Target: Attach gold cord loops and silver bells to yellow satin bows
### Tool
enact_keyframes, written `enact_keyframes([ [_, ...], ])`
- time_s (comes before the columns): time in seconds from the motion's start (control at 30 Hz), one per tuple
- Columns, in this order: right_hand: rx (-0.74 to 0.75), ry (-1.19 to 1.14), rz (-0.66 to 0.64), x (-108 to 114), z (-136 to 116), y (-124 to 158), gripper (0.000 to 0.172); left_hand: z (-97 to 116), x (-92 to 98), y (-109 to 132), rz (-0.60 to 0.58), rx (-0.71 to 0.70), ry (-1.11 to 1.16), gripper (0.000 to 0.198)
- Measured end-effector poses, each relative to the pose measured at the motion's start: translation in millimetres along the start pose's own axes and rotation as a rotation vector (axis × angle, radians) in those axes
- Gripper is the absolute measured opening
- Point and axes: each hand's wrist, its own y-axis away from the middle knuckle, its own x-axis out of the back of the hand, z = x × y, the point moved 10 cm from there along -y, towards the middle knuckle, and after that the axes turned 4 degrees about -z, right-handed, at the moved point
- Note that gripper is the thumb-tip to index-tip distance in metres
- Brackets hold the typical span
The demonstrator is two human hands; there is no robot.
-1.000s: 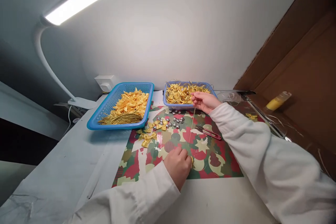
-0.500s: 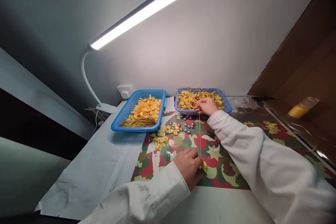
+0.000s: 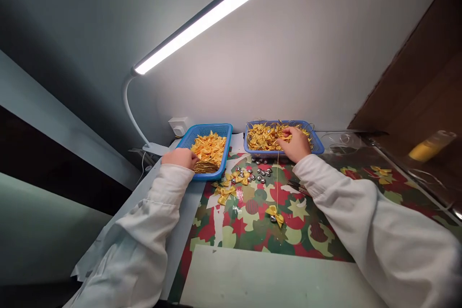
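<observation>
My left hand (image 3: pixel 179 158) is over the left blue basket (image 3: pixel 228 154), fingers curled together at a bundle of gold cords (image 3: pixel 205 167); what they hold is hidden. Yellow ribbon bows (image 3: pixel 209 145) are heaped behind that bundle. At the right blue basket (image 3: pixel 265 154), my right hand (image 3: pixel 298 144) has thumb and forefinger apart above gold bows with looped cords (image 3: pixel 263 135). Below it, a gold cord (image 3: pixel 277 178) stretches from the basket's front edge to a yellow bow (image 3: pixel 276 212) with a silver bell (image 3: pixel 273 219), lying on the patterned mat.
Silver bells (image 3: pixel 262 176) and loose yellow bows (image 3: pixel 225 195) lie between the baskets on the patterned mat (image 3: pixel 252 236). A dark tool, perhaps scissors (image 3: pixel 298 186), is partly under my right forearm. A lamp (image 3: pixel 130 106) stands at the left; cardboard (image 3: pixel 407 72) borders the right.
My left hand has left the bow with the bell and moved up and left to the left basket. My right hand's thumb and forefinger have parted over the right basket.
</observation>
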Motion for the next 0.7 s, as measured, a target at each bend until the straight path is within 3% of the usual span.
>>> enact_keyframes([
  [0.13,0.332,-0.022,-0.088,-4.7,-73.3,46.5,0.024,36.1,40.9,17.6,0.177,-0.036,-0.026,0.028],
  [0.2,0.63,0.015,-0.102,-9.1,-118.7,83.2,0.023,63.4,52.6,24.8,0.217,-0.066,-0.021,0.03],
  [0.27,0.718,0.146,-0.057,-12.8,-136.0,107.2,0.019,92.8,60.6,33.0,0.255,-0.131,-0.012,0.029],
  [0.37,0.658,0.367,-0.071,-22.1,-127.9,119.8,0.014,130.7,64.6,47.6,0.279,-0.292,0.044,0.028],
  [0.43,0.606,0.481,-0.079,-22.8,-114.0,123.3,0.016,143.2,64.5,57.4,0.301,-0.365,0.121,0.031],
  [0.57,0.544,0.618,-0.028,-13.1,-91.7,135.3,0.022,149.9,57.7,71.3,0.345,-0.42,0.352,0.032],
  [0.7,0.459,0.642,-0.006,-5.6,-74.0,146.9,0.024,146.7,50.1,78.4,0.414,-0.376,0.57,0.018],
])
